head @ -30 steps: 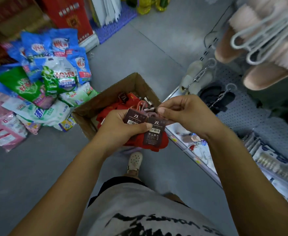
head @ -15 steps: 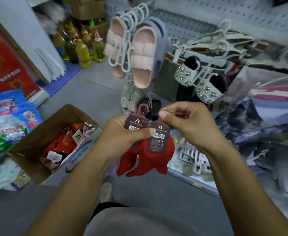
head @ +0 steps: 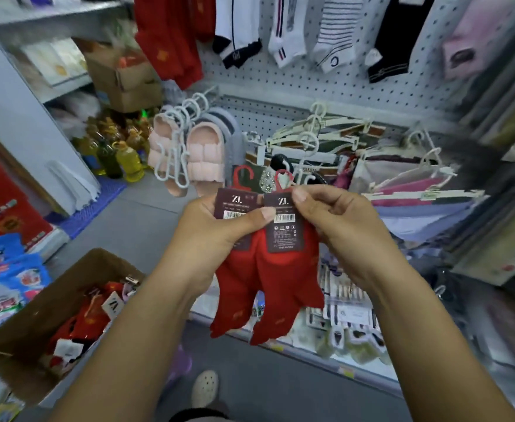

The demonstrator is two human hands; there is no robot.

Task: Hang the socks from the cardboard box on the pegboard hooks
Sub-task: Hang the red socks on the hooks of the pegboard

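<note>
Before the pegboard (head: 372, 89) | our left hand (head: 204, 239) and right hand (head: 341, 229) pinch the card tags (head: 283, 220) of two red sock pairs (head: 265, 284), held up beside the cardboard box (head: 37, 324) | left thumb seems to bridge both tags | risk: hooking one pair drags the other loose; it drops.

The grey floor (head: 146, 214) carries an open cardboard box (head: 52, 296) at the lower left, with red packs inside it. Just left of the box lie blue and green bags (head: 9, 278). Further back a blue mat (head: 97, 202) lies flat, with bottles (head: 131, 159) of yellow liquid near it and a red carton (head: 3, 208) to its left.
</note>
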